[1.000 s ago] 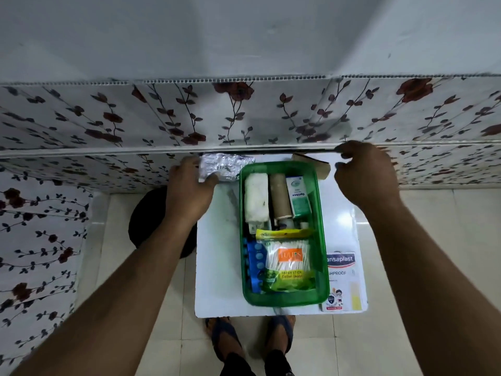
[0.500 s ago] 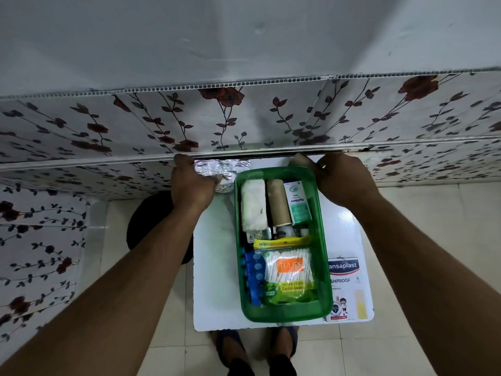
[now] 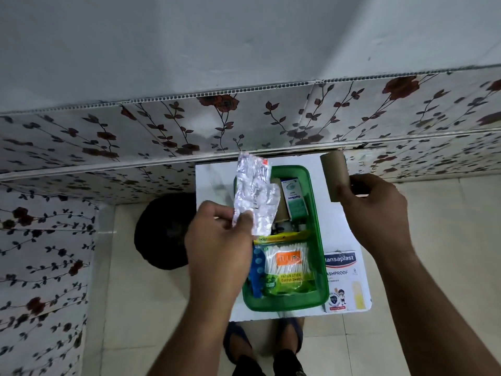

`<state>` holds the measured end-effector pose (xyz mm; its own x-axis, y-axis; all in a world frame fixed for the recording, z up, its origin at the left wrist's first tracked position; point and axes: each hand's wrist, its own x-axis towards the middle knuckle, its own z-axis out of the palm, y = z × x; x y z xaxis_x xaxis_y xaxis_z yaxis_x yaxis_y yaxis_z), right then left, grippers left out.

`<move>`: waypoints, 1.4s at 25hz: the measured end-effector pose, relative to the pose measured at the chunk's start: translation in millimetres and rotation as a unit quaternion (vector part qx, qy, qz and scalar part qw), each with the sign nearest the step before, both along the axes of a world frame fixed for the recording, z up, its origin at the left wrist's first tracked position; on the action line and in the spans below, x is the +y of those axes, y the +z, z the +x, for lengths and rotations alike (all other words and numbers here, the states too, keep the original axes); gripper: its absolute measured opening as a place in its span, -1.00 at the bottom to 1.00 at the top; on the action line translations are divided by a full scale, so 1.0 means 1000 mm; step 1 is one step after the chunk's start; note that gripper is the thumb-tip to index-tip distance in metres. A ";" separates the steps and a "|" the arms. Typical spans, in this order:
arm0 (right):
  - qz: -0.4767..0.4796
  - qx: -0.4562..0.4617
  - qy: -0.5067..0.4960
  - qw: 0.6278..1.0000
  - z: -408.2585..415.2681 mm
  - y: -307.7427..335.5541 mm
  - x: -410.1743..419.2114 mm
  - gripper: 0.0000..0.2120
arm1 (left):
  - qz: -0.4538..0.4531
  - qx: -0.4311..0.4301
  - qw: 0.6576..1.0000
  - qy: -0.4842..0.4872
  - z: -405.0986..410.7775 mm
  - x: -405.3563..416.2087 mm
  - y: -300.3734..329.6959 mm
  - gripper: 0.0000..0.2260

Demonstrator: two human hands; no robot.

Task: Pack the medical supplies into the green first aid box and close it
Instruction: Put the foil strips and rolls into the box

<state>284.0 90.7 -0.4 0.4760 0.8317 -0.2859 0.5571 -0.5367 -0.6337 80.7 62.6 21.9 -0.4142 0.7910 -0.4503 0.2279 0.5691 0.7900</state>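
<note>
Head view showed the left hand point(image 3: 219, 240) pinching a crumpled foil blister strip point(image 3: 254, 194) by its lower end between thumb and fingers, holding it raised over the 9 o'clock side of the green first aid box point(image 3: 315, 240). The strip's long axis ran from about 6 toward 12 o'clock, much as the box does, so it looked ready to go straight down into the far half. The right hand point(image 3: 379, 213), out at 3 o'clock of the box and clear of its rim, closed its fingertips on a brown tape roll point(image 3: 334, 178), whose length also pointed toward 12. The box sat open on a white board point(image 3: 214, 185), with a cotton swab pack point(image 3: 288, 267) in its near half and a small green carton point(image 3: 294, 199) farther back; a plaster packet point(image 3: 343, 278) lay outside, touching the box wall at 4 o'clock. No lid was visible. The left hand was nearer the opening. Half a second earlier both hands had been at the far edge of the board, with the foil lying flat there; now each item was lifted and drawn toward the box.
</note>
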 end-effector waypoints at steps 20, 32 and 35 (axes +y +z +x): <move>0.004 0.006 0.052 0.999 -0.027 0.015 -0.037 -0.65 | 0.105 0.512 0.728 -0.445 0.001 0.037 -0.034 -0.71; 0.016 -0.250 0.189 0.949 -0.052 -0.013 -0.023 -0.51 | 0.045 0.483 0.698 -0.527 -0.031 0.035 -0.044 -0.27; 0.029 -0.265 0.176 0.948 -0.054 -0.023 -0.022 -0.61 | 0.014 0.491 0.682 -0.542 -0.029 0.039 -0.048 -0.17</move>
